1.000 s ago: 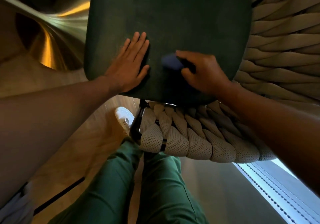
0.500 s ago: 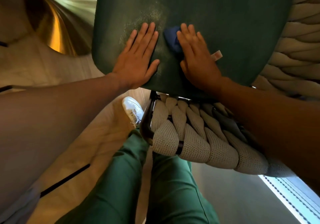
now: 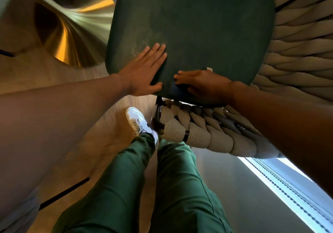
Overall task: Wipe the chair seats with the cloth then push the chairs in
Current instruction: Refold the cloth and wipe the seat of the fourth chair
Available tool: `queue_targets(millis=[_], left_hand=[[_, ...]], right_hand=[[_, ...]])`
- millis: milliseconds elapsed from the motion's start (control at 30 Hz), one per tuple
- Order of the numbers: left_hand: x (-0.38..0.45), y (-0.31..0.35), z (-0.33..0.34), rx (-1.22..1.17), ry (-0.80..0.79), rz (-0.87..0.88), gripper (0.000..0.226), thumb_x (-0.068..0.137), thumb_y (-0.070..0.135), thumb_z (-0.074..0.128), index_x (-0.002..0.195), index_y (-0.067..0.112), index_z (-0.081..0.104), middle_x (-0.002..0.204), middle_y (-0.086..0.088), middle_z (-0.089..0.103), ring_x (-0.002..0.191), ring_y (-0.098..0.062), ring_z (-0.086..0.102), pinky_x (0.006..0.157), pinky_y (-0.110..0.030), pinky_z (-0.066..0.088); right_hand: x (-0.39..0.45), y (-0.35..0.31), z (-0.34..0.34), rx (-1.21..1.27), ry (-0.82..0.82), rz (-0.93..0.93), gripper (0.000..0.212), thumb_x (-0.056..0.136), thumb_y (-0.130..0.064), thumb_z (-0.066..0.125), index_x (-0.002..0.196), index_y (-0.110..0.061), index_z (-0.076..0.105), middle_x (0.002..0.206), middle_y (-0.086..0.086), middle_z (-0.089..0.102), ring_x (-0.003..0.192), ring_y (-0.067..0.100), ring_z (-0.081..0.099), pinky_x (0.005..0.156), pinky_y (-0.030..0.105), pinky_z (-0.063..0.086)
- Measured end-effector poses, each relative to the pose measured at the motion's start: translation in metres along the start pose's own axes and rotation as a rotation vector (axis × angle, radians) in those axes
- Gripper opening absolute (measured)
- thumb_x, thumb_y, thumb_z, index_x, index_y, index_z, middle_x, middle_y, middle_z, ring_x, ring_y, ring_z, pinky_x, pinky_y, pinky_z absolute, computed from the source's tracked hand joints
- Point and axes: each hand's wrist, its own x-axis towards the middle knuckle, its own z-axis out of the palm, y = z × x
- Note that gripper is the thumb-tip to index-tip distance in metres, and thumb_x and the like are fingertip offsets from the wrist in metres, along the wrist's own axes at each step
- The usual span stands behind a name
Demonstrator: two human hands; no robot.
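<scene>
Right hand has drawn back from the middle of the green seat cushion to its near edge, fingers curled down over the dark blue cloth, of which only a small fold shows beneath the palm; half a second ago the same hand lay flat with the cloth farther up the seat, so one wiping stroke has just been pulled toward the body. Left hand rests flat and spread on the cushion beside it, holding nothing, about where it was before, bracing the chair. My judgement is that wiping this seat is under way, perhaps half done, and the push-in not yet begun. Nearest the body sits the woven beige backrest; beyond the cushion a brass pedestal base. A small pale tag peeks out behind the right hand, but no writing on it is legible, and no brand shows anywhere.
</scene>
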Motion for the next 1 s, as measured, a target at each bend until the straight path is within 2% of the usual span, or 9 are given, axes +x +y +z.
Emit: queue_targets(millis=[67, 167, 267, 400, 533, 633, 733, 900, 1000], left_hand=[[-0.015, 0.015, -0.015, -0.135, -0.024, -0.064, 0.08, 0.099, 0.057, 0.037, 0.161, 0.01, 0.02, 0.167, -0.013, 0.022, 0.155, -0.025, 0.015, 0.126, -0.038, 0.007], [-0.042, 0.047, -0.047, -0.551, 0.077, -0.278, 0.046, 0.105, 0.042, 0.047, 0.144, 0.017, 0.051, 0.141, -0.008, 0.058, 0.128, -0.027, 0.054, 0.106, -0.037, 0.042], [-0.063, 0.071, -0.095, -0.921, 0.139, -0.483, 0.037, 0.106, 0.046, 0.044, 0.106, 0.016, 0.065, 0.104, -0.009, 0.067, 0.097, -0.026, 0.06, 0.084, -0.033, 0.044], [-0.094, 0.082, -0.162, -1.384, 0.151, -0.576, 0.075, 0.085, 0.074, 0.057, 0.11, 0.005, 0.072, 0.11, -0.019, 0.074, 0.108, -0.036, 0.069, 0.102, -0.052, 0.052], [-0.131, 0.084, -0.221, -1.433, 0.246, -0.531, 0.062, 0.077, 0.059, 0.073, 0.112, 0.008, 0.069, 0.11, -0.013, 0.073, 0.11, -0.029, 0.068, 0.105, -0.051, 0.051], [-0.159, 0.08, -0.253, -1.377, 0.315, -0.51, 0.078, 0.065, 0.058, 0.082, 0.124, 0.01, 0.062, 0.115, -0.01, 0.071, 0.11, -0.024, 0.068, 0.102, -0.044, 0.054], [-0.183, 0.073, -0.278, -1.418, 0.445, -0.456, 0.043, 0.086, 0.031, 0.082, 0.116, 0.008, 0.063, 0.106, -0.007, 0.073, 0.099, -0.02, 0.071, 0.094, -0.04, 0.058], [-0.223, 0.057, -0.314, -1.558, 0.563, -0.362, 0.018, 0.093, 0.016, 0.073, 0.108, 0.012, 0.063, 0.097, -0.004, 0.074, 0.091, -0.017, 0.072, 0.083, -0.036, 0.058], [-0.251, 0.044, -0.331, -1.671, 0.585, -0.327, 0.015, 0.097, 0.012, 0.066, 0.111, 0.008, 0.063, 0.098, -0.006, 0.073, 0.091, -0.018, 0.072, 0.084, -0.036, 0.06]], right_hand=[[-0.01, -0.018, -0.015, 0.071, 0.03, 0.109, 0.04, 0.091, -0.009, 0.056, 0.13, -0.02, 0.055, 0.135, 0.015, 0.062, 0.125, 0.037, 0.058, 0.101, 0.05, 0.049], [-0.027, -0.053, -0.044, 0.251, 0.249, 0.244, 0.037, 0.084, -0.002, 0.061, 0.117, -0.009, 0.043, 0.106, 0.016, 0.066, 0.093, 0.039, 0.065, 0.074, 0.023, 0.05], [-0.048, -0.102, -0.084, 0.322, 0.368, 0.232, 0.043, 0.083, 0.002, 0.064, 0.117, -0.008, 0.039, 0.107, 0.011, 0.064, 0.09, 0.023, 0.063, 0.077, 0.033, 0.052], [-0.066, -0.166, -0.132, 0.307, 0.409, 0.135, 0.049, 0.082, -0.005, 0.068, 0.117, -0.015, 0.035, 0.117, 0.021, 0.062, 0.109, 0.031, 0.067, 0.083, 0.044, 0.057], [-0.073, -0.214, -0.165, 0.231, 0.481, 0.072, 0.043, 0.08, -0.002, 0.071, 0.108, -0.002, 0.038, 0.083, -0.007, 0.049, 0.069, 0.008, 0.055, 0.063, 0.019, 0.044], [-0.072, -0.247, -0.189, 0.181, 0.506, -0.016, 0.055, 0.081, -0.006, 0.072, 0.122, -0.003, 0.035, 0.096, 0.007, 0.056, 0.081, 0.016, 0.063, 0.072, 0.017, 0.049], [-0.065, -0.266, -0.214, 0.22, 0.481, -0.053, 0.076, 0.079, -0.013, 0.074, 0.138, -0.007, 0.027, 0.119, 0.019, 0.054, 0.104, 0.038, 0.066, 0.083, 0.04, 0.058], [-0.047, -0.289, -0.255, 0.431, 0.271, 0.025, 0.078, 0.083, -0.003, 0.081, 0.144, -0.01, 0.034, 0.138, 0.008, 0.051, 0.124, 0.016, 0.055, 0.102, 0.022, 0.049], [-0.03, -0.303, -0.266, 0.518, 0.183, 0.068, 0.065, 0.085, -0.018, 0.081, 0.141, -0.015, 0.048, 0.136, 0.004, 0.057, 0.123, 0.017, 0.055, 0.114, 0.042, 0.042]])
